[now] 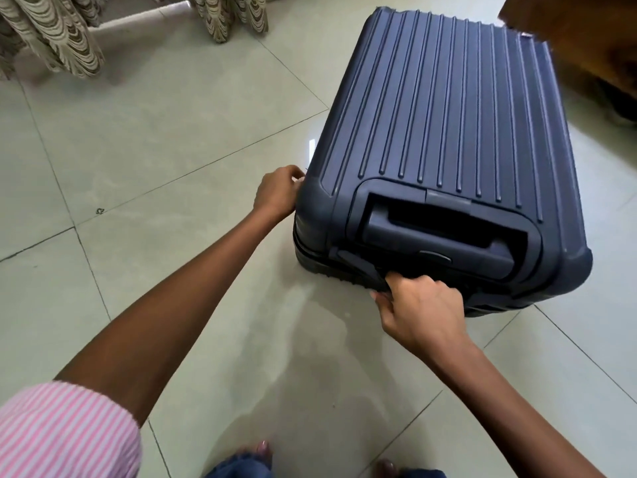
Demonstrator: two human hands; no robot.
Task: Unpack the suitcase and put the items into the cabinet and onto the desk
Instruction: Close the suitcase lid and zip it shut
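Observation:
A dark blue ribbed hard-shell suitcase (444,125) lies flat and closed on the tiled floor, its handle end toward me. My left hand (277,194) is at the suitcase's near left corner, fingers pinched on something small at the seam, most likely a zipper pull. My right hand (418,310) grips the near end of the suitcase at the seam below the carry handle, thumb and fingers closed on the edge. The zipper itself is mostly hidden by the shell and my fingers.
Patterned curtains (58,39) hang at the top left. A brown wooden piece of furniture (586,39) stands at the top right, just beyond the suitcase. Glossy pale floor tiles (155,132) spread to the left. My feet (262,453) show at the bottom edge.

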